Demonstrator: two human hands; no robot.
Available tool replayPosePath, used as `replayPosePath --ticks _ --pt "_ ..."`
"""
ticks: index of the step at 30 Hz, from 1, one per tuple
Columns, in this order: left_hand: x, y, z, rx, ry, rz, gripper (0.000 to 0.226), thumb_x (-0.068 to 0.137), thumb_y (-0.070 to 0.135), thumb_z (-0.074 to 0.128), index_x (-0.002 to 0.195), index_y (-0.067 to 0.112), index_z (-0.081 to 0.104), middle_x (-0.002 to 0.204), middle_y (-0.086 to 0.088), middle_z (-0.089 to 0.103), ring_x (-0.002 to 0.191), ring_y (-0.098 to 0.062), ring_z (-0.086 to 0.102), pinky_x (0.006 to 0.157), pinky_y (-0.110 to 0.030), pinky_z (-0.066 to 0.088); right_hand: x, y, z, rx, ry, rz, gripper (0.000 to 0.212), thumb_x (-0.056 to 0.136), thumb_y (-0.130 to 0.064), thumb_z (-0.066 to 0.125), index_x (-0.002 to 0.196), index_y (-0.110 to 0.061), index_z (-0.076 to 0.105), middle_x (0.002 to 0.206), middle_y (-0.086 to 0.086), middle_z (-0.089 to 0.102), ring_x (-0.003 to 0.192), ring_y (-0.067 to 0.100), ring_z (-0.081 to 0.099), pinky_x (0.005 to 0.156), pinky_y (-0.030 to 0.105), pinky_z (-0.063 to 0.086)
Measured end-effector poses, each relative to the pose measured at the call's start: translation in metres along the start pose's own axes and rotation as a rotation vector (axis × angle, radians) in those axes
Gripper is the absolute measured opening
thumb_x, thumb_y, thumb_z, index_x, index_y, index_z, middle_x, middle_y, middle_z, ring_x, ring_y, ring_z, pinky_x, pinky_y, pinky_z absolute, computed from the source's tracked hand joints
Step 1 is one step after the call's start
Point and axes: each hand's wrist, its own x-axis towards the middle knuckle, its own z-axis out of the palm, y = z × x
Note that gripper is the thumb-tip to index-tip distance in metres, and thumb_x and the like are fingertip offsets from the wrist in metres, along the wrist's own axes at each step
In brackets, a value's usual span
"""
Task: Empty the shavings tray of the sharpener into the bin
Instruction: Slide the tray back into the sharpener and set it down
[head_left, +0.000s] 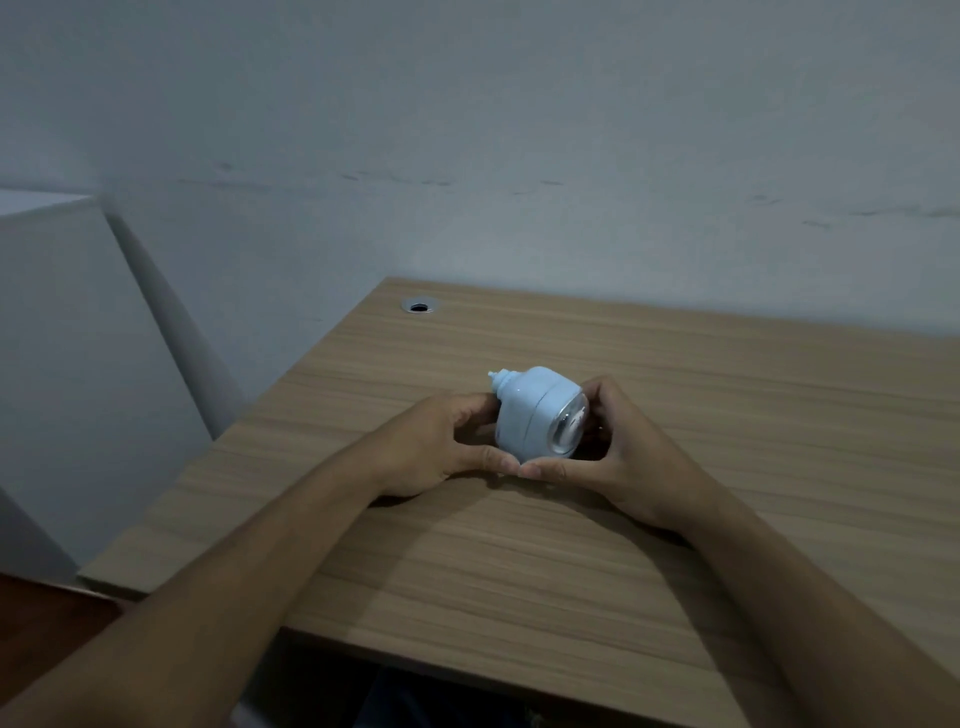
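Head view: both hands are cupping a pale blue sharpener (535, 413) mid-desk (727, 415), bare wood lying all round. Left hand (431, 447) is curling round its body; right hand (618, 457) is gripping the clear shavings tray (567, 427), contents unclear.

No words, labels, brand marks or numbers can be read anywhere in view, neither on the pale blue sharpener (537, 413) nor on the wooden desk (727, 415) beneath it or the wall behind it.
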Motion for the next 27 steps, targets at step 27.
replayPosePath --ticks 27 --pt "0.116 -0.020 0.002 -0.066 0.304 -0.163 0.061 0.112 -0.014 0.043 0.162 0.018 0.053 0.138 0.017 0.076 0.126 0.013 0.070 0.097 -0.011 0.056 0.101 0.047 -0.014 0.006 0.253 -0.022 0.077 0.087 -0.031 0.096 0.151 -0.025 0.054 0.140 -0.017 0.068 0.114 -0.004 0.073 0.091 0.011 0.059"
